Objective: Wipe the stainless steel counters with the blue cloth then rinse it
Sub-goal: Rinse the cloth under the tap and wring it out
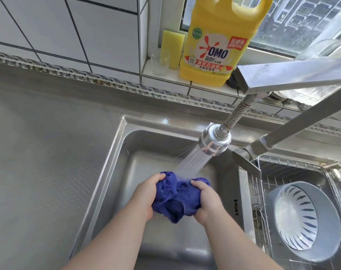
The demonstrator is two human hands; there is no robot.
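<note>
Steel sink (111, 162) set in the table (39, 152), blue cloth (177, 197) bunched above its basin under the faucet spray (193, 162), gripped between left hand (146, 193) and right hand (208, 201), fingers curled.

Brand: "OMO" in large letters on the label of the yellow detergent bottle (216, 41) on the windowsill.
Number: "99%" at the label's lower left.
Other print: Chinese characters on the red banner and red corner tag, too small to read surely.
</note>
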